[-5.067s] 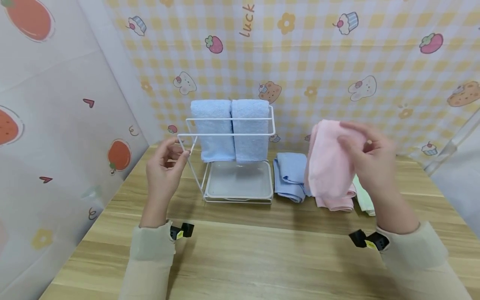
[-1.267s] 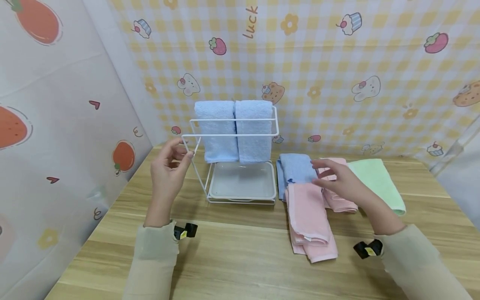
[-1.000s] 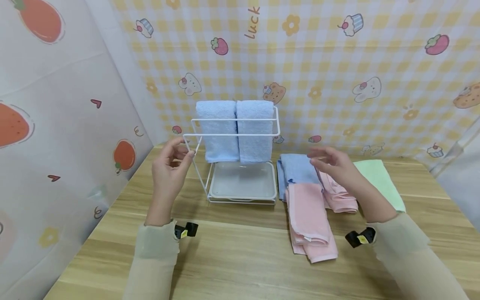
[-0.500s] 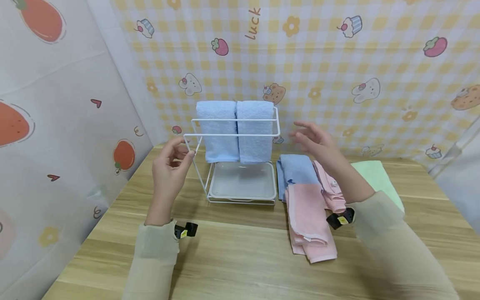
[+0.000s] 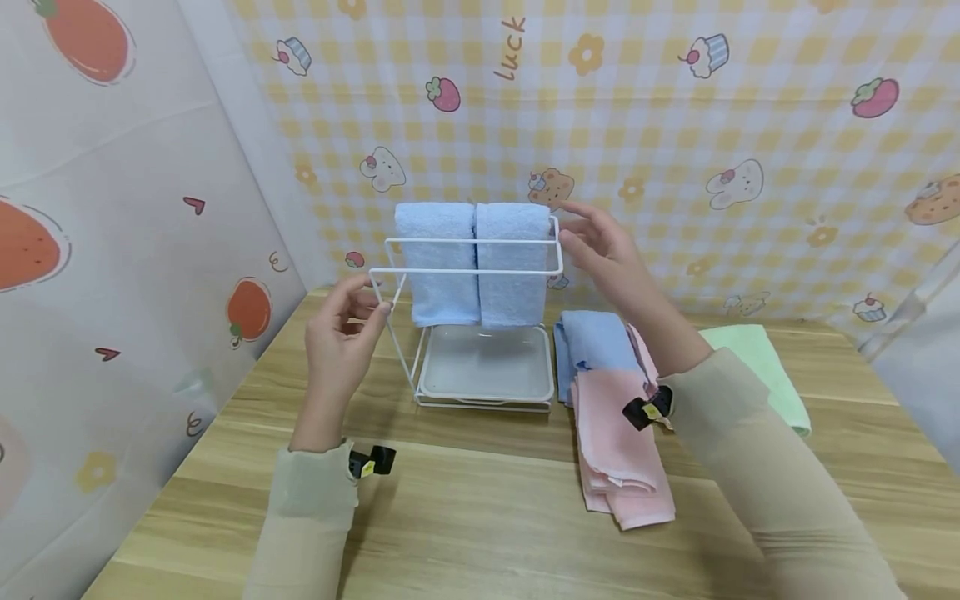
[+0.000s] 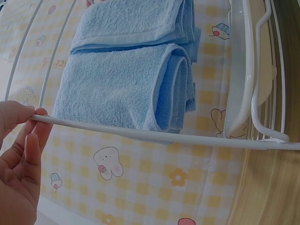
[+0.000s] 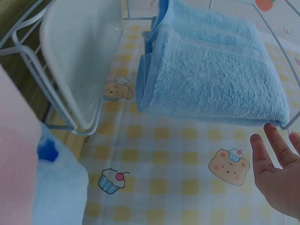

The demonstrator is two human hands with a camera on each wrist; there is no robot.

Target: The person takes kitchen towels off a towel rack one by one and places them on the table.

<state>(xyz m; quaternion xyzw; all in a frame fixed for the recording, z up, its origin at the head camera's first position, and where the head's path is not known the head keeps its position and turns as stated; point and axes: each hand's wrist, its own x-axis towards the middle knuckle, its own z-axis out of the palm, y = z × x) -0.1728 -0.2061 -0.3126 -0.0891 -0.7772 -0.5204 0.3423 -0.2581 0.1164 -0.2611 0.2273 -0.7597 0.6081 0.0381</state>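
With thumb and fingers my left hand (image 5: 339,337) pinches the left side bar of a white wire rack (image 5: 465,271); the left wrist view shows the fingertips (image 6: 41,117) around that bar. Two folded light-blue towels hang side by side on the rear bar: a left towel (image 5: 438,292) and a right towel (image 5: 513,296). My right hand (image 5: 611,254) is at the rack's top right corner, fingers extended and thumb apart from them. In the right wrist view its fingertips (image 7: 271,129) are close to the right towel's edge; contact is hard to tell.
A white tray (image 5: 487,362) sits in the rack's base. To its right lie a folded blue towel (image 5: 596,342), a folded pink towel (image 5: 618,442) overlapping its front, another pink towel mostly behind my right arm, and a green towel (image 5: 772,367). A patterned curtain (image 5: 660,108) stands behind.
The pink towel my right hand held earlier now lies on the table in front of the blue one. The released right hand has moved left and up to the rack. My left hand keeps its grip.
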